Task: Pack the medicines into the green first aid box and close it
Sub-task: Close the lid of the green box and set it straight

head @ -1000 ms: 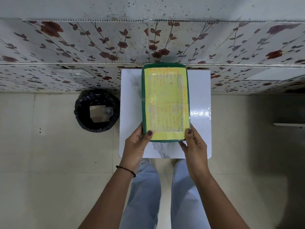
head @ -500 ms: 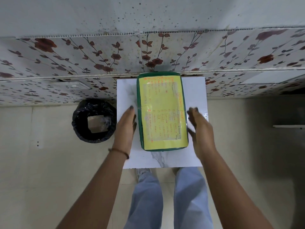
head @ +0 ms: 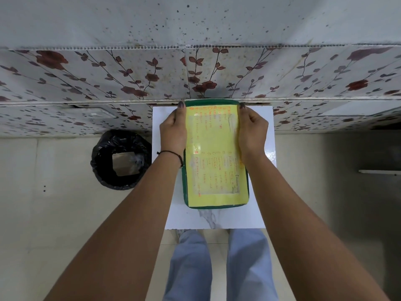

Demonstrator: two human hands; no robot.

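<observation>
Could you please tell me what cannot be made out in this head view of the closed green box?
- Medicines: none visible; the green first aid box, lid shut, hides its contents.
- Orange handwriting on its yellow paper label: too small and blurred to read.
- Box's long sides: covered by the left hand and right hand.
- Black-lined round bin: pale object inside, unidentifiable.

Green box (head: 183, 183), yellow label (head: 217, 157)
</observation>
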